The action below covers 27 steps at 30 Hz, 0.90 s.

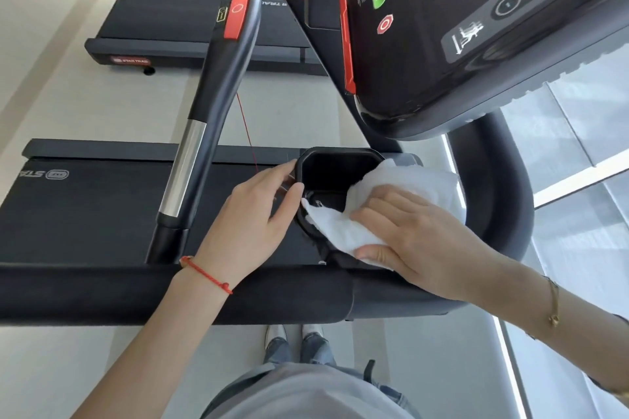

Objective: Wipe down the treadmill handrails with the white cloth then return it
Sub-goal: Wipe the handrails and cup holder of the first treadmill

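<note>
The white cloth [418, 180] is draped over the right and near rim of a black cup holder [340, 151] on the treadmill. My right hand [415, 241] lies flat on the cloth and presses it down, thumb along its near edge. My left hand [252, 214] touches the cup holder's left rim with fingertips and thumb, fingers nearly straight. The padded black side handrail [170, 296] runs across just below both wrists. A curved grip bar [235, 44] with a red panel and a silver sensor section [183, 167] rises to the left of my left hand.
The console [476, 27] with green and red buttons hangs over the upper right. A thin red safety cord [246, 133] drops toward my left hand. The treadmill belt [85, 214] lies beneath, a second treadmill [170, 20] beyond it. My shoes [296, 333] stand on pale floor.
</note>
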Motion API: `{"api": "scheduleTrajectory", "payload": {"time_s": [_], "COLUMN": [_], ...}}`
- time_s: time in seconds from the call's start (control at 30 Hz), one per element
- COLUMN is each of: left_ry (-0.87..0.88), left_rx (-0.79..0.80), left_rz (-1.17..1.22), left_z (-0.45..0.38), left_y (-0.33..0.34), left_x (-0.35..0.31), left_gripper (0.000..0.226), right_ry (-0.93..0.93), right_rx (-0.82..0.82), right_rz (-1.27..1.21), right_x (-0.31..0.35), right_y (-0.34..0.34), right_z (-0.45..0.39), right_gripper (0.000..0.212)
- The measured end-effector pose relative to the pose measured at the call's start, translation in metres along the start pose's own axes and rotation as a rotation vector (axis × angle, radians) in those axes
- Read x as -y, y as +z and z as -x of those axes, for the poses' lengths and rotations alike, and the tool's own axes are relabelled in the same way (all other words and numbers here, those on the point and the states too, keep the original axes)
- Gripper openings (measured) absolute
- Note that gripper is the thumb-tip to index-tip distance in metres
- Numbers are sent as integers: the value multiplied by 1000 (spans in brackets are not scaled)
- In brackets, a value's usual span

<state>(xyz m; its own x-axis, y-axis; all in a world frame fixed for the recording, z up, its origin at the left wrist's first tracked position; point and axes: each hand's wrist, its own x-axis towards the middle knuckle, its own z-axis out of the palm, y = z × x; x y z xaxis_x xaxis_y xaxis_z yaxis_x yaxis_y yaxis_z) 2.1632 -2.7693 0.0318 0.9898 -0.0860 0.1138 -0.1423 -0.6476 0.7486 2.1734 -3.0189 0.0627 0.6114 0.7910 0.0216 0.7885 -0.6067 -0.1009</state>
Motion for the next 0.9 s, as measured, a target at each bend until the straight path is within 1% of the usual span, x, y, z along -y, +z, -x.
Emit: {"api": "scheduleTrajectory", "payload": {"time_s": [0.1,0.13,0.17,0.23,0.3,0.33,0.4,0.47,0.5,0.53,0.6,0.67,0.73,0.83,0.9], "left_ry": [9,6,5,11,13,13,13,16,16,15,17,22,29,19,15], "left_rx": [-3,-4,-4,-3,2,4,1,-6,-10,-11,-13,-14,-16,-16,-12], "left_rz": [-7,-14,-23,-35,-38,-39,-44,-51,-53,-55,-55,-51,-49,-33,-29], "left_z": [0,0,0,0,0,0,0,-1,-1,-1,0,0,-1,-1,-1], "left_y": [1,1,1,1,2,2,2,2,3,3,4,4,4,5,4], "left_x": [0,0,0,1,0,0,-2,-3,-3,-3,-3,-3,-2,-1,-2], "left_gripper": [41,40,40,40,40,40,39,38,38,38,37,37,37,38,38], "right_ry": [100,145,197,327,427,466,565,695,752,784,779,743,706,630,580], "right_rx": [32,35,22,-23,-54,-68,-61,3,15,4,-22,-17,-28,-86,-91], "right_rz": [39,16,-48,-299,-549,-623,-707,-770,-797,-796,-721,-620,-538,-484,-416], "right_x": [0,0,0,4,11,15,21,16,11,4,-7,-14,-16,-9,-8], "right_y": [-3,-3,-4,-5,-1,1,5,7,6,5,2,1,2,6,7], "right_z": [4,4,1,-2,2,5,10,4,-3,-12,-33,-47,-50,-39,-37], "right_gripper": [51,50,48,43,49,55,67,73,70,61,42,39,42,53,58]}}
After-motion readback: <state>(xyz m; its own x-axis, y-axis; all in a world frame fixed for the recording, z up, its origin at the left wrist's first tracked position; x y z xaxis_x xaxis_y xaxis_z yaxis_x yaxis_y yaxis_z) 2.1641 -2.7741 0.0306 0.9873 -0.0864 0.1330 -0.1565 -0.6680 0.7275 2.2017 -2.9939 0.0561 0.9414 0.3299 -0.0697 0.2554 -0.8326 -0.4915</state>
